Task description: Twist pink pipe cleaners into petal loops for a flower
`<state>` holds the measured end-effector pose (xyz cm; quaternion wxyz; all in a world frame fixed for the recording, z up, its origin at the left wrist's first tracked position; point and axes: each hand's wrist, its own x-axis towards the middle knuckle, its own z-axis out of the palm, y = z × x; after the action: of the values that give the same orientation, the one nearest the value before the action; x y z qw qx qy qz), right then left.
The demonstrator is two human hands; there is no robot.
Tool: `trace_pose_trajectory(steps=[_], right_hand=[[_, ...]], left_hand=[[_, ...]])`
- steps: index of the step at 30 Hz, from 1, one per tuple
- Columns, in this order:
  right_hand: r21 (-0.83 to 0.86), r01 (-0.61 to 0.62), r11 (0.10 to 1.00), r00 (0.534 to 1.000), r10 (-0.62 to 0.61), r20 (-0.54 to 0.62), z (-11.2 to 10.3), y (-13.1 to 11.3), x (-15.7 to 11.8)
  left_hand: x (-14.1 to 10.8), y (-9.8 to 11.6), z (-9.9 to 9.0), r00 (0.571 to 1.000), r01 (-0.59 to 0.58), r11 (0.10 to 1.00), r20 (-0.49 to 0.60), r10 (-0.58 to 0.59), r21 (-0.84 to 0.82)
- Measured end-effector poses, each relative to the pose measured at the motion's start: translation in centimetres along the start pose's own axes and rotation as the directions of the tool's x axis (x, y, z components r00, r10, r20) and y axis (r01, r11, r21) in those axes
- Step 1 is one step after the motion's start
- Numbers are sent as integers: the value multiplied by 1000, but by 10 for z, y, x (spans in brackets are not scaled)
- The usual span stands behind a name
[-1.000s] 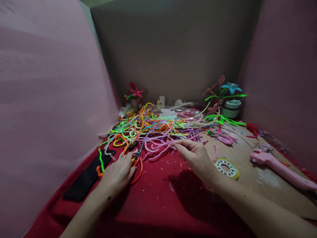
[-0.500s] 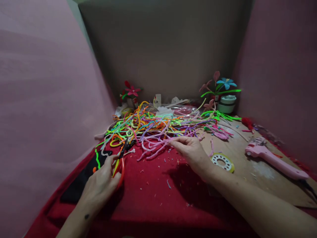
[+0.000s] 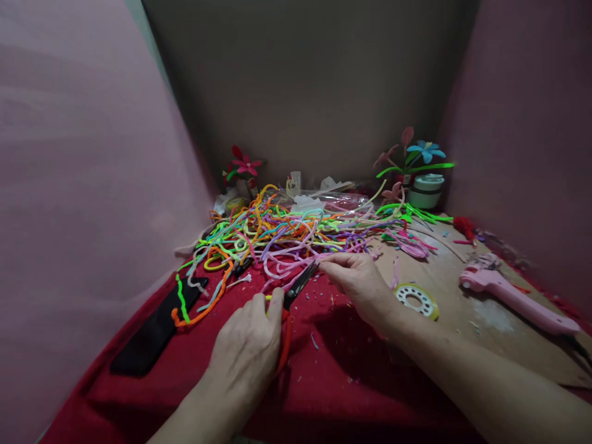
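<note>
My left hand (image 3: 252,339) is closed around the red and yellow handles of a pair of scissors (image 3: 300,287), whose dark blades point up and right. The blade tips are close to the fingertips of my right hand (image 3: 354,277). That hand pinches a pink pipe cleaner (image 3: 326,256) at the front edge of a tangled heap of many-coloured pipe cleaners (image 3: 277,231). Whether the blades touch the pink stem I cannot tell. Small coloured clippings (image 3: 314,341) lie on the red cloth (image 3: 324,382) below my hands.
A black phone-like slab (image 3: 152,333) lies at left. On the cardboard (image 3: 444,345) at right are a pink glue gun (image 3: 518,296) and a tape roll (image 3: 416,300). Pipe-cleaner flowers (image 3: 425,150) and a pale green pot (image 3: 425,190) stand at the back.
My left hand has moved right with the scissors, from beside the heap to just by my right fingers. My right hand has stayed almost in place, still pinching.
</note>
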<state>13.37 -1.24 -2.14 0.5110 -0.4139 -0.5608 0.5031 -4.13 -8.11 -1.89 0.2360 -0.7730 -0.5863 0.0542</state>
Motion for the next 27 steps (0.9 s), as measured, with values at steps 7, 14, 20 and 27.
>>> trace_pose_trajectory(steps=[7,14,20,27], right_hand=[[0,10,1000,1000,-10,13,0,0,0],[67,-69,995,997,67,35,0,1,0],[228,-179,957,981,156,115,0,1,1],[246,-191,950,978,162,134,0,-3,1]], left_hand=[[2,1,0,1000,-11,997,4,11,73],[3,3,0,1000,-16,993,-19,19,115],[3,2,1,997,-30,988,-66,40,149],[0,-2,-1,994,-85,991,-60,91,107]])
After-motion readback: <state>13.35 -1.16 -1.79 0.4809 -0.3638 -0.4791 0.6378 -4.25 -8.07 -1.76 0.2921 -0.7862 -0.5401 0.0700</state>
